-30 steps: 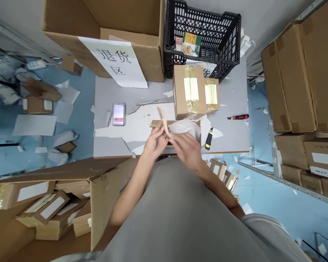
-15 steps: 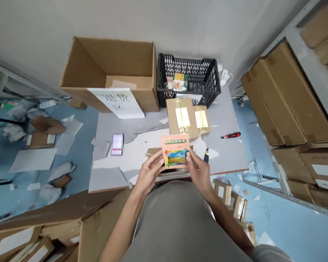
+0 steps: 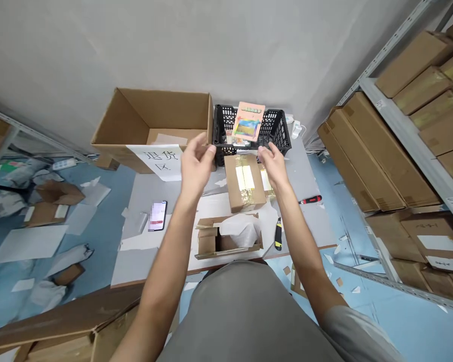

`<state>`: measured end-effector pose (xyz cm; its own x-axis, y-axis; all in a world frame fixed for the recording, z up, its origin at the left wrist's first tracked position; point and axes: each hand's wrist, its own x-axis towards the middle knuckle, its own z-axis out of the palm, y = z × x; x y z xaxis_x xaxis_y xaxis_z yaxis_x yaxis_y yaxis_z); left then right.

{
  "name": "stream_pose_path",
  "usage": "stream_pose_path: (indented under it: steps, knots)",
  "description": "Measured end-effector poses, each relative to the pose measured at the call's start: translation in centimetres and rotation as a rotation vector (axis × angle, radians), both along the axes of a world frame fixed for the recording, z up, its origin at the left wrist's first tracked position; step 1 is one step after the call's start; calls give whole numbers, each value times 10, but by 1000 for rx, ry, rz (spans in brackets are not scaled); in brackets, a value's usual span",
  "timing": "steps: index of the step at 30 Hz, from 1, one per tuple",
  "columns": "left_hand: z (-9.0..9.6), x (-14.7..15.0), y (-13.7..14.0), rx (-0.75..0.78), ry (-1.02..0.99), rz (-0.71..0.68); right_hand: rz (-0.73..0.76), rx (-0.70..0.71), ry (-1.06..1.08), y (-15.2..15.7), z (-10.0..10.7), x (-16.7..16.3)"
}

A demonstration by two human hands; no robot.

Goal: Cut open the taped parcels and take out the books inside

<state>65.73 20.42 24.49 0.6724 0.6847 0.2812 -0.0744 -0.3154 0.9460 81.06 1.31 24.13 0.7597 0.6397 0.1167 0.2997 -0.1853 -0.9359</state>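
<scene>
A thin pink booklet (image 3: 248,122) with a rainbow-framed field picture is at the black plastic crate (image 3: 287,143), tilted and overlapping its back rim; whether it rests on anything I cannot tell. My left hand (image 3: 197,163) is left of the booklet by the crate's front corner, its fingers loosely curled and apart, holding nothing. To the right, my right hand (image 3: 272,162) is near the crate's front rim, also free of the booklet, with thumb and fingers apart. Below it are a taped box (image 3: 234,183) and a smaller taped box (image 3: 266,178), partly hidden.
A large open carton (image 3: 136,115) with a paper sign (image 3: 164,168) stands left of the crate. An opened small box (image 3: 207,244), a phone (image 3: 157,216), a yellow-black cutter (image 3: 278,235) and a red-black cutter (image 3: 310,199) lie on the table (image 3: 130,271). Shelves of boxes (image 3: 434,236) stand right.
Both hands have moved forward from near my body to the crate and let go of the booklet, which is now over the crate. The opened box below has come into view.
</scene>
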Motion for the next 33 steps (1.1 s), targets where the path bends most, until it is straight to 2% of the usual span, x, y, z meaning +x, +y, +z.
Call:
stream_pose_path:
  steps: [3,7,9,11,14,17,21,24,26,29,31,33]
  knots:
    - [-18,-47,-16,43,80,-34,34,-65,10,-27,-21,-6]
    - [-67,-124,-60,54,358,-234,132,-238,31,-98,-66,-64]
    - [-91,-144,-81,137,468,-322,194,-365,20,-127,-86,-95]
    - [-112,-148,-97,257,543,-396,218,-472,12,-143,-101,-118]
    - [-133,-138,-110,398,616,-490,215,-572,-16,-144,-116,-137]
    - [-140,-135,-114,434,572,-519,232,-560,-96,-137,-116,-146]
    - [-138,-159,-114,276,460,-545,363,-443,-87,-129,-110,-159]
    - [-146,-176,-116,174,565,-614,363,-459,10,-119,-114,-173]
    - [-158,-177,-118,163,678,-588,318,-480,34,-109,-122,-182]
    - [-173,-167,-120,218,844,-456,255,-489,24,-98,-131,-192]
    - [-173,-161,-121,275,880,-378,208,-490,13,-98,-131,-195]
    - [-161,-165,-118,295,806,-335,158,-488,-2,-106,-127,-195]
